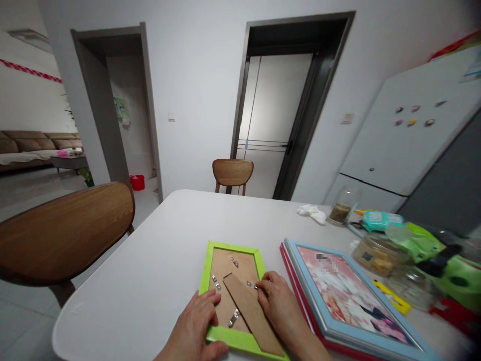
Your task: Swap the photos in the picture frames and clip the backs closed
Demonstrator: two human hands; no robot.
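A green picture frame [236,342] lies face down on the white table, its brown backboard [221,258] up. A brown stand leg [250,311] runs slantwise across the backboard, and several metal clips [234,318] sit around it. My left hand [199,321] rests on the frame's left edge, fingers apart, holding nothing. At the right edge, the thumb and forefinger of my right hand [280,303] are pinched at the right metal clip [251,285].
Right of the green frame, a blue picture frame [338,326] lies on a red one. Farther right stand a glass jar [341,208], a plastic tub [378,253], a yellow cutter [393,297] and green packets. Wooden chairs [233,172] stand beyond and left of the table [124,281].
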